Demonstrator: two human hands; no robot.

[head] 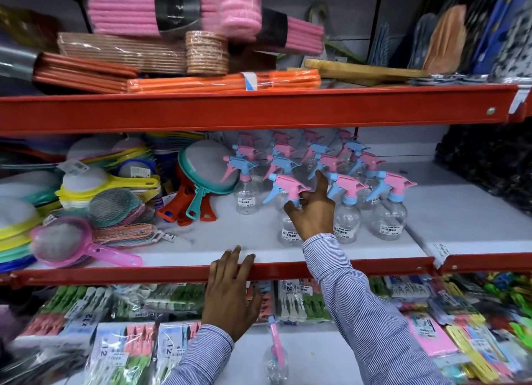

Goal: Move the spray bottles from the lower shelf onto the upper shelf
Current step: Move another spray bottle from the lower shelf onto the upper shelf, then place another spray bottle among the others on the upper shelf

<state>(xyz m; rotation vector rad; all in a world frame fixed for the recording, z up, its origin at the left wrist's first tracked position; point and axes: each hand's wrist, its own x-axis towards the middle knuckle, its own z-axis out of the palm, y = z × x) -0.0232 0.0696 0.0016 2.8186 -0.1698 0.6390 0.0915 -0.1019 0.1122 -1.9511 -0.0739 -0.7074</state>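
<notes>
Several clear spray bottles with pink and blue trigger heads stand in rows on the white middle shelf (207, 240). My right hand (313, 215) is closed around the neck of the front one, a pink-headed spray bottle (285, 186), with the index finger stretched up. Beside it stand another pink-headed bottle (345, 212) and a third (388, 212). My left hand (230, 295) rests flat on the shelf's red front edge (115, 272), fingers spread and holding nothing. One more spray bottle (275, 356) stands on the bottom shelf below, between my arms.
Plastic strainers (86, 246) and racket-shaped sieves (201, 168) crowd the middle shelf's left half. The top shelf, behind a red beam (259, 108), holds pink and orange packs (224, 84) and a wooden board (359, 71). Packets of clothes pegs (121, 347) cover the bottom shelf.
</notes>
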